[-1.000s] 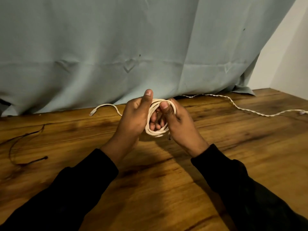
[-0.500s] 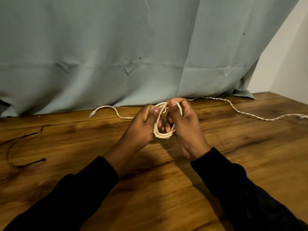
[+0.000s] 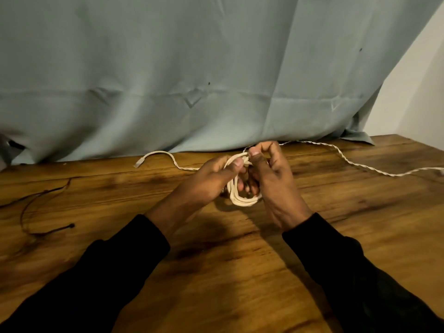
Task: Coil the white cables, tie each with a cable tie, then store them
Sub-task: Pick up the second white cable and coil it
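Observation:
A small coil of white cable (image 3: 242, 199) hangs between my two hands just above the wooden table (image 3: 240, 272). My left hand (image 3: 211, 179) grips the coil's left side, its thumb pressed on the top strands. My right hand (image 3: 271, 179) pinches the top of the coil between thumb and fingers. The cable's loose tail, ending in a plug (image 3: 139, 162), trails left across the table. A second, twisted white cable (image 3: 355, 164) runs from behind my right hand toward the right edge.
A thin dark cord (image 3: 43, 212) lies looped at the table's left side. A grey-blue curtain (image 3: 192, 68) hangs along the back edge, and a white wall (image 3: 413, 97) stands at the right.
Both hands have drawn closer at the coil's top. The coil has narrowed into a tighter, upright loop, and my left thumb has dropped from pointing up onto the strands.

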